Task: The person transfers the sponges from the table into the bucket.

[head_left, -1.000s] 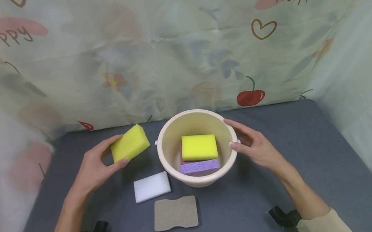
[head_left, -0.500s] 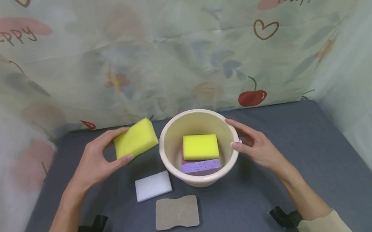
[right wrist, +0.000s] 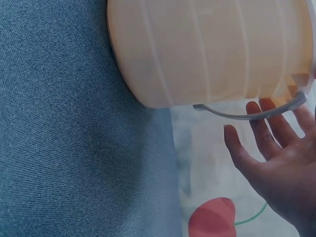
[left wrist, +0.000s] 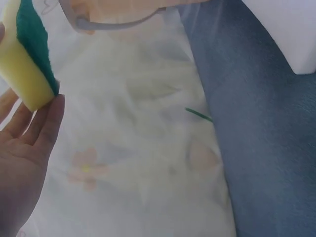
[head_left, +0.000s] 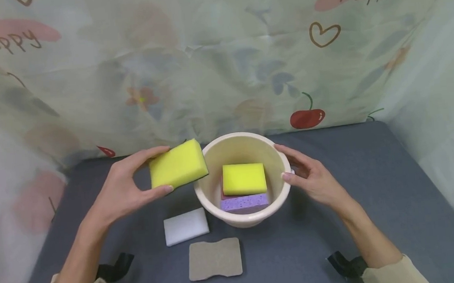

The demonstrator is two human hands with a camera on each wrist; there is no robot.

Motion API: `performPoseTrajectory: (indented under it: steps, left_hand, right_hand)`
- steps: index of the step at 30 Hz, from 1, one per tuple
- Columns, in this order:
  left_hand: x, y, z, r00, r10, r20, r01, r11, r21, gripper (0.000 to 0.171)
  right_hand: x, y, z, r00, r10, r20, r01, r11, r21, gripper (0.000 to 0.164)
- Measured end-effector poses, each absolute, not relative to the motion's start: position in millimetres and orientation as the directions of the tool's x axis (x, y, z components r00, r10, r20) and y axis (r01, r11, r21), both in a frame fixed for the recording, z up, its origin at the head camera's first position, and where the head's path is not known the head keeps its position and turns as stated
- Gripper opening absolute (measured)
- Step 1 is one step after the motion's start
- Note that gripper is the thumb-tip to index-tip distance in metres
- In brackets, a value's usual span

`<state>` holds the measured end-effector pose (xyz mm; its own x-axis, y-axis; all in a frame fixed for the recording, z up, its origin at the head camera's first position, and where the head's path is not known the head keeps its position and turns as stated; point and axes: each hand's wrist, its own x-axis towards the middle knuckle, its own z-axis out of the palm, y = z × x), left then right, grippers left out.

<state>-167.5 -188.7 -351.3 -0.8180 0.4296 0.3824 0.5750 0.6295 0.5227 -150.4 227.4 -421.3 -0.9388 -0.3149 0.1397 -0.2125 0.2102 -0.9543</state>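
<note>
My left hand pinches a yellow scouring sponge between thumb and fingers. It is tilted, and its near corner overlaps the left rim of a cream bucket. The left wrist view shows the green scouring layer on this sponge. On the bucket's right side, my right hand holds the rim with thumb and fingers; in the right wrist view several fingers lie by the grey handle. Inside the bucket lie another yellow sponge and a purple speckled sponge, with a reddish piece mostly hidden beneath.
A white foam block lies at the bucket's front left. Nearer me is a flat grey-beige pad with notched long sides. Both lie on the dark grey table cover. A patterned curtain hangs behind the table.
My left hand has carried the yellow sponge right and slightly away from me, from beside the bucket to its left rim. My right hand and the bucket have stayed in place.
</note>
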Motion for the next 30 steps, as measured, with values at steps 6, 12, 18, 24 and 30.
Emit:
performPoseTrajectory:
  steps: [6,12,18,24,30]
  left_hand:
    - [-173,-177,-346,-0.782,0.485,0.391,0.623,0.59,0.513,0.073]
    - [-175,-168,-343,-0.753,0.534,0.385,0.656,0.564,0.501,0.072]
    - [-177,-155,-337,-0.729,0.576,0.369,0.677,0.53,0.51,0.072]
    - [-179,-140,-333,-0.712,0.613,0.341,0.684,0.499,0.531,0.072]
    - [-182,-128,-333,-0.703,0.635,0.321,0.686,0.488,0.539,0.072]
  right_hand:
    - [-150,228,-420,-0.941,-0.306,0.147,-0.212,0.192,-0.958,0.068]
    - [-149,227,-422,-0.94,-0.309,0.147,-0.211,0.186,-0.96,0.068]
    - [-149,227,-423,-0.945,-0.293,0.141,-0.207,0.207,-0.956,0.067]
    - [-149,228,-423,-0.946,-0.291,0.141,-0.208,0.212,-0.955,0.067]
    - [-149,226,-423,-0.944,-0.295,0.15,-0.22,0.219,-0.951,0.067]
